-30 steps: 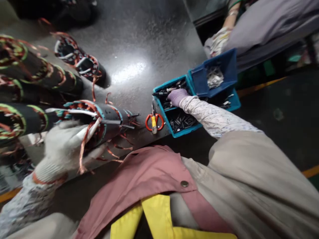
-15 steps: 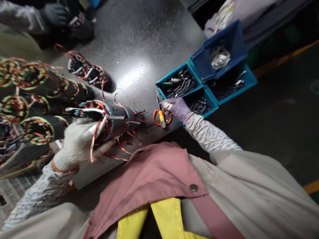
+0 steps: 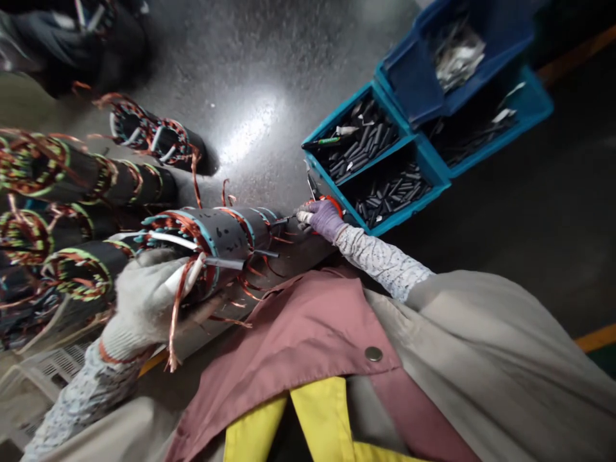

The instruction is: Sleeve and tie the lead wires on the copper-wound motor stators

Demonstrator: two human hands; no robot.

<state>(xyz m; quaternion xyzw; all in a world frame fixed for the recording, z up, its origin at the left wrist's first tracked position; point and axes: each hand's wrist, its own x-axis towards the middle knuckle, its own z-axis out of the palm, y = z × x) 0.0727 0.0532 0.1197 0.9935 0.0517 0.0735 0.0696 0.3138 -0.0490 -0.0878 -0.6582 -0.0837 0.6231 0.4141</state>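
Gripping left hand [image 3: 142, 292]: wire-wound cylinder [image 3: 228, 240], near end
Right hand [image 3: 323, 219]: fingers bunched beside red handle [image 3: 335, 204]; contents cannot be told
Teal bin [image 3: 409, 213]: dark tubes [image 3: 392, 194]

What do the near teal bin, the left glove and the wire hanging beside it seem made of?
Near teal bin: probably molded plastic, smooth, from its even color and clean edges. Left glove: apparently matte knitted fabric, judging by the ribbed cuff. Wire: likely copper, with a slight sheen, given its reddish color and frayed strands.
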